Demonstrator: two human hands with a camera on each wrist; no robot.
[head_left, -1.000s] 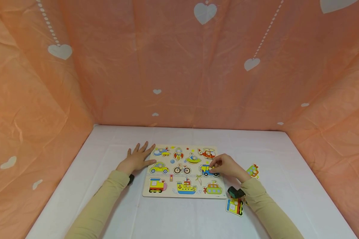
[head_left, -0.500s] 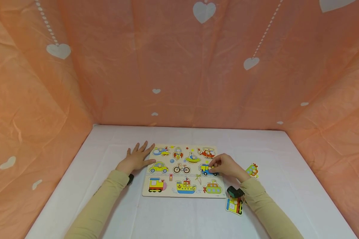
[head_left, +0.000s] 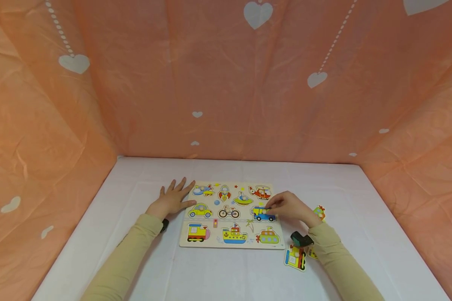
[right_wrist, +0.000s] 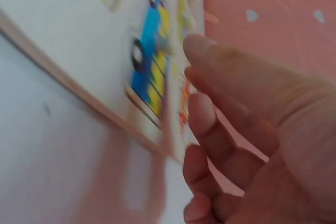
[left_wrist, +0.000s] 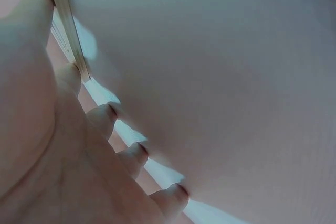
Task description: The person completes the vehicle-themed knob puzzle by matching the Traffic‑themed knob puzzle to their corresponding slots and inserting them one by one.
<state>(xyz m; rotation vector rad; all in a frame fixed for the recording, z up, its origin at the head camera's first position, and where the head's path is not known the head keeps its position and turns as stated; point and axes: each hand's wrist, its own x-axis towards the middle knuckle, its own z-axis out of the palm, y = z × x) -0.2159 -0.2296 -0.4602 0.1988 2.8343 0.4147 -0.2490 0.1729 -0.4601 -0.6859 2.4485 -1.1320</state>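
A wooden peg puzzle board (head_left: 184, 242) with vehicle pictures lies on the table. My left hand (head_left: 169, 202) is spread at its left edge; in the left wrist view the thumb (left_wrist: 34, 11) touches the board's rim. A blue and yellow bus piece (head_left: 261, 216) with a round knob sits at the board's right side. Just to the right of it is my right hand (head_left: 289, 209), holding nothing. In the right wrist view, its thumb and loosely bent fingers are apart from the bus's knob (right_wrist: 164, 44), and a wooden edge of the piece shows at one end.
Right of the board lie a loose train piece (head_left: 295, 258), a green and orange submarine piece (head_left: 319, 213), and another piece (head_left: 312, 253) mostly hidden by the right forearm. Orange cloth (head_left: 226, 83) with hearts surrounds the white table (head_left: 226, 276) at the back and sides.
My right hand has let go of the bus piece's knob and moved slightly right and up. The bus stays on the board. The left hand has not moved.
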